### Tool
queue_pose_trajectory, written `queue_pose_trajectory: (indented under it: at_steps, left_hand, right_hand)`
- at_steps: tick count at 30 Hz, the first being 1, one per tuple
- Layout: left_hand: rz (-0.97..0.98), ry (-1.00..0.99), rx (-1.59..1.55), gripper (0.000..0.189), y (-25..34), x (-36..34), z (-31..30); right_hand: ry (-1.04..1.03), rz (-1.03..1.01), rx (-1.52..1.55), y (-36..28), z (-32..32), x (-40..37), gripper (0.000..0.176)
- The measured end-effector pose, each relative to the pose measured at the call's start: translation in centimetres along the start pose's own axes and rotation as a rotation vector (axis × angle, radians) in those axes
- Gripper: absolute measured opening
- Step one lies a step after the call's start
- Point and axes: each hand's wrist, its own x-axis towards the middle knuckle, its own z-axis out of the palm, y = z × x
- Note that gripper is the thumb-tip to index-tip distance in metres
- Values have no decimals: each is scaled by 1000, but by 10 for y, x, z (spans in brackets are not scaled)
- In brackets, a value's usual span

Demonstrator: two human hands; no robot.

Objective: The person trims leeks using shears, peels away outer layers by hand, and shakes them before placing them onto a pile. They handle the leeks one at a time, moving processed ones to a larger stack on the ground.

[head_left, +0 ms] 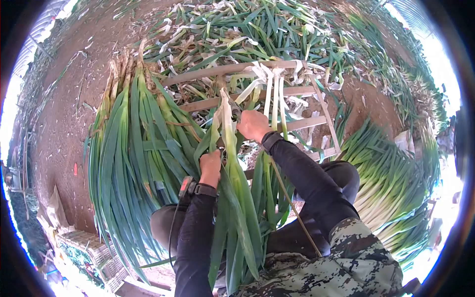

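My left hand [210, 166] is closed around green leaves beside a large leek [229, 133], whose pale stem end points away from me. My right hand [253, 125] is closed just right of that leek's stem; what its fingers hold is hidden. Several leeks with clean white stems [275, 99] lie to the right of my right hand, across a wooden slatted rack [215, 72]. Left of my left hand a thick bunch of untrimmed leeks [131, 133] hangs with brown root ends at the far side and green leaves toward me.
Behind the rack is a heap of stripped leaves [262, 29]. Many leeks with pale stems [391, 178] lie fanned out at the right. A woven basket [94, 252] stands at the lower left. A thin stick [296, 210] slants up from my lap.
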Motion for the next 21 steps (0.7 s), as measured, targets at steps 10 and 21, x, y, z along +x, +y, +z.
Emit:
queue_pose_trajectory:
  at_steps: [10, 21]
  left_hand:
    - [689, -48, 1115, 30, 43, -50, 11]
    - [66, -616, -22, 31, 55, -30, -15]
  right_hand:
    - [-197, -15, -15, 11, -28, -69, 31]
    - [-277, -136, 227, 30, -72, -176, 40]
